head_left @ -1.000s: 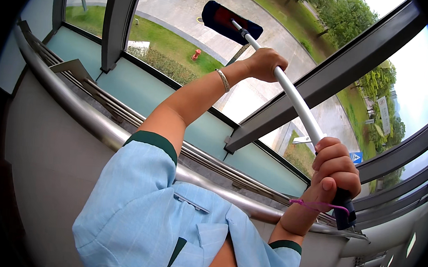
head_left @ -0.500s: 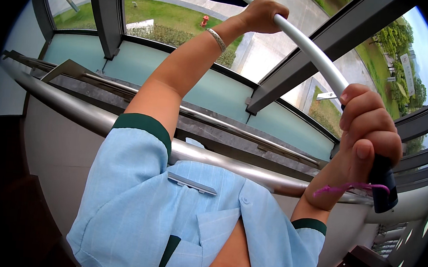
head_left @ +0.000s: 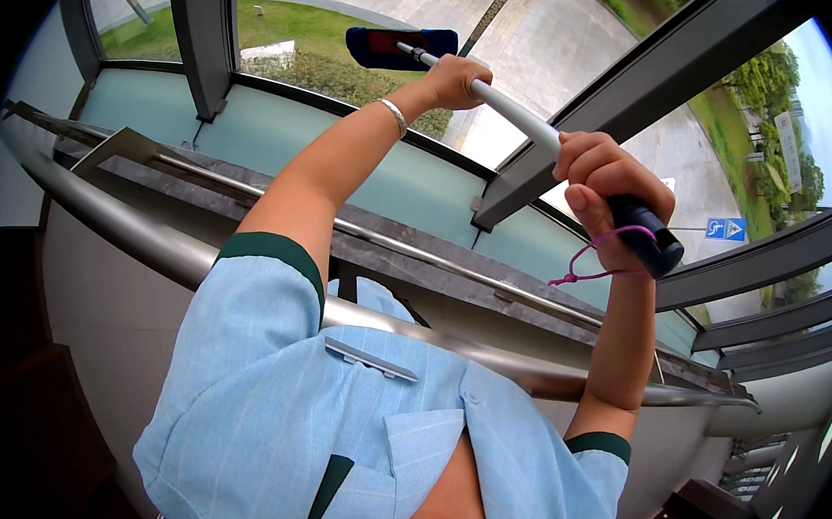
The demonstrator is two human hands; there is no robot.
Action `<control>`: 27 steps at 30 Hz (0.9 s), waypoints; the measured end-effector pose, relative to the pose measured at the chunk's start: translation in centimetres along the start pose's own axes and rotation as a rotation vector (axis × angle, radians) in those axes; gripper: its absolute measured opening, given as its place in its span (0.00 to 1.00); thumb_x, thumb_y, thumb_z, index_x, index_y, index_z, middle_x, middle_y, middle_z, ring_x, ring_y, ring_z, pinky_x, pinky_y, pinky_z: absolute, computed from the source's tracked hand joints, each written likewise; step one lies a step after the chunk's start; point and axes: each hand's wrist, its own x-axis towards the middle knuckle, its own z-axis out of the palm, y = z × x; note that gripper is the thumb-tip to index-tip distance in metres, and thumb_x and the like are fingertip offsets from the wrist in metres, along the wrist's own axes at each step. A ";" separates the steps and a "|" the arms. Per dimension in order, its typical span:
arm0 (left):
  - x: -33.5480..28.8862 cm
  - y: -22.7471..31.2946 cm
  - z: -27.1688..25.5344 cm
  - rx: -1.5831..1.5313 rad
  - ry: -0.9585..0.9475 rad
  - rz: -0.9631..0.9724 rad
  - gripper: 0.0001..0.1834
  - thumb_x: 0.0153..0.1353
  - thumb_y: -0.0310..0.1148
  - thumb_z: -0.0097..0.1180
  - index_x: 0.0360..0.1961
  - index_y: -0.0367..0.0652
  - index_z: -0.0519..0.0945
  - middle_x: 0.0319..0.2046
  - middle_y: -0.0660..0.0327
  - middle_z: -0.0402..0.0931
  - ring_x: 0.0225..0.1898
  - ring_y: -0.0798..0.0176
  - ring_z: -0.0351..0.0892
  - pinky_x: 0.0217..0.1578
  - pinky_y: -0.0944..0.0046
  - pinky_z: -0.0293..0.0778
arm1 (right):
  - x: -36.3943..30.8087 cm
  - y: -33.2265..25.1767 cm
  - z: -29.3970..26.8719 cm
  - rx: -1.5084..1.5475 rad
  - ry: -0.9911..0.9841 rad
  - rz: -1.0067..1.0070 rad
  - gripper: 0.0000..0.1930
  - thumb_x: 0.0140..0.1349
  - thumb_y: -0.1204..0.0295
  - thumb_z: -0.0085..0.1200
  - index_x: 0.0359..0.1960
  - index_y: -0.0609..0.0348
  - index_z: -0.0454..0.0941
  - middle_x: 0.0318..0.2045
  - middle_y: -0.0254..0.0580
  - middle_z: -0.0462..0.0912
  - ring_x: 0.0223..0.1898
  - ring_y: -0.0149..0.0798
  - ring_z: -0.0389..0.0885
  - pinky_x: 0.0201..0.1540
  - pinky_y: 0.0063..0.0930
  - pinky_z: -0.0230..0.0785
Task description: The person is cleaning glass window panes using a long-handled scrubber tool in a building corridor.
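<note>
big window [head_left: 547,37] here, my left hand [head_left: 457,81] and right hand [head_left: 615,177] clutching the pole [head_left: 521,116], blue pad [head_left: 441,41] just dropped so it's facing lower glass

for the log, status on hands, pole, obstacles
Left hand gripping white pole, right hand its dark grip. Flat head beyond, glass contact unclear. Steel handrail lies before glass.
</note>
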 end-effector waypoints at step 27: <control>9.0 20.1 -0.7 -0.381 0.024 -0.049 0.04 0.51 0.33 0.59 0.29 0.49 0.80 0.36 0.60 0.79 0.45 0.54 0.76 0.43 0.51 0.74 | -3.7 -13.4 -5.9 -0.570 0.302 -0.122 0.14 0.68 0.63 0.41 0.24 0.53 0.64 0.19 0.36 0.66 0.29 0.41 0.71 0.43 0.48 0.61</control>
